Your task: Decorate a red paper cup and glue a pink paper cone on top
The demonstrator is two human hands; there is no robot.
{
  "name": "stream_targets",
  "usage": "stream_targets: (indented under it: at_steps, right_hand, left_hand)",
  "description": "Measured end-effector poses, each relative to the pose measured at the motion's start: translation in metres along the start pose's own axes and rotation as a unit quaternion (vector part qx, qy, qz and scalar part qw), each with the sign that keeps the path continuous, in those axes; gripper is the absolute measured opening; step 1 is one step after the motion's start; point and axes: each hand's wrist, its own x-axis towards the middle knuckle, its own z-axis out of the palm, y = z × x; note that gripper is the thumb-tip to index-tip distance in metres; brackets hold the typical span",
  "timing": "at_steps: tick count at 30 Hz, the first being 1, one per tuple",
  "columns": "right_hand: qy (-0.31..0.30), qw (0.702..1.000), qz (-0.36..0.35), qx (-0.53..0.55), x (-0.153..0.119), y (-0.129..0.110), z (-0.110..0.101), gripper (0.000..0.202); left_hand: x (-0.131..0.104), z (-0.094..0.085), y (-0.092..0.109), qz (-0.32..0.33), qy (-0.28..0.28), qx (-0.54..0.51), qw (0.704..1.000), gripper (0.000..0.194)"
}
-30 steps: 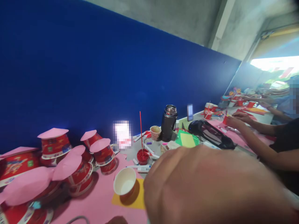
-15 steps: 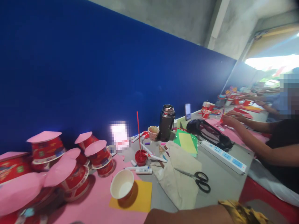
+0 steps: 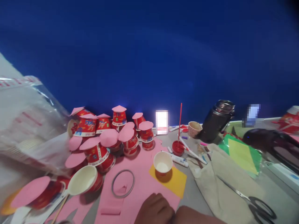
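Observation:
My left hand is at the bottom edge, its fingers curled in. Whatever it may hold is hidden. Touching it or just beside it, my right hand shows only as a wrist and forearm coming from the right; its fingers are out of sight. Above the left hand stands a white-lined paper cup on a yellow paper sheet. Left of the hands, a grey ring, probably a tape roll, lies on pink paper. Scissors with black handles rest on a beige cloth.
Red paper cups with pink paper tops crowd the left, near a clear plastic bag. Another open cup leans there. A red bowl holds a stick. Markers, a dark flask and a power strip stand rightward.
The view has swung left, so table items sit further right and the co-worker is out of frame. A curled hand now shows beside my right forearm; the yellow patterned sleeve has left view.

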Motion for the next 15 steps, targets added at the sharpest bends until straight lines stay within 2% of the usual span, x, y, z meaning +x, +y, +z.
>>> stream_targets:
  at_steps: [2,4,6,9,12,13,15]
  right_hand:
    - [-0.026,1.0,-0.008,-0.008,-0.011,-0.011,-0.018,0.012]
    - [-0.023,1.0,0.002,-0.011,-0.022,-0.017,-0.033,0.011]
    - [0.042,0.998,0.031,-0.033,-0.028,-0.015,-0.043,0.017]
    - [0.168,0.982,0.065,-0.06,-0.026,-0.002,-0.052,0.026]
    - [0.244,0.965,0.068,-0.066,-0.021,0.013,-0.061,0.028]
    - [0.259,0.961,0.067,-0.07,-0.019,0.016,-0.064,0.027]
    - [0.275,0.956,0.062,-0.084,-0.018,0.02,-0.067,0.025]
  left_hand:
    - [0.002,0.001,-0.001,0.005,0.011,-0.001,1.0,0.015]
    - [0.005,-0.003,0.002,0.009,0.048,0.003,0.999,0.015]
    - [0.008,-0.012,0.008,0.001,0.099,-0.003,0.995,0.017]
    - [0.013,-0.023,0.014,-0.073,0.132,-0.042,0.988,0.018]
    - [0.016,-0.029,0.012,-0.185,0.196,-0.072,0.96,0.005]
    - [0.018,-0.03,0.01,-0.216,0.222,-0.076,0.948,0.009]
    - [0.024,-0.032,0.006,-0.257,0.249,-0.083,0.93,0.034]
